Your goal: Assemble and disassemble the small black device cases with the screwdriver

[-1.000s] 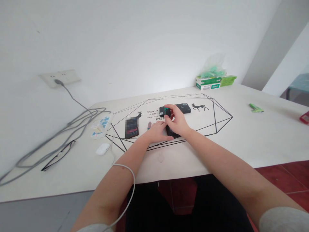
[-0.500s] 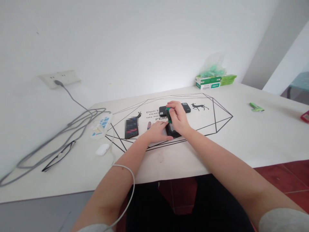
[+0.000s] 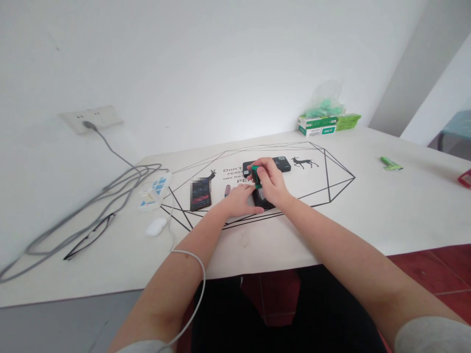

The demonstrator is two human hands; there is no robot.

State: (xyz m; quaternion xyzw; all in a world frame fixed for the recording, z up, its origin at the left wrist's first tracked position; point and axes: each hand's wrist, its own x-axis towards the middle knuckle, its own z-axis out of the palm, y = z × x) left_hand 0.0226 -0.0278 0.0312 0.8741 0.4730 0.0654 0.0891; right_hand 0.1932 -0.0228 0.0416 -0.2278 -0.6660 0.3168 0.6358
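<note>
My right hand [image 3: 271, 182] is closed around a small green object [image 3: 255, 176] with a dark middle; its exact kind is unclear. It is held upright over a black flat case [image 3: 260, 198] with a pale label, partly hidden under the hand. My left hand [image 3: 241, 200] lies against the left end of this case, thumb along the near edge and fingertips near the foot of the green object. Just behind my right hand lies another black flat box [image 3: 283, 163]. A small pinkish object [image 3: 227, 189] rests beside my left fingers.
A phone [image 3: 200, 194] lies left of my hands. Farther left are a white earbud case [image 3: 156, 227], a power strip [image 3: 152, 193], glasses [image 3: 90, 236] and grey cable. A white cord [image 3: 200, 267] crosses my left forearm. Green boxes [image 3: 318, 122] stand at the back right.
My right hand has shifted slightly left, bringing the top of the green object with it. My left hand stays in place against the black case.
</note>
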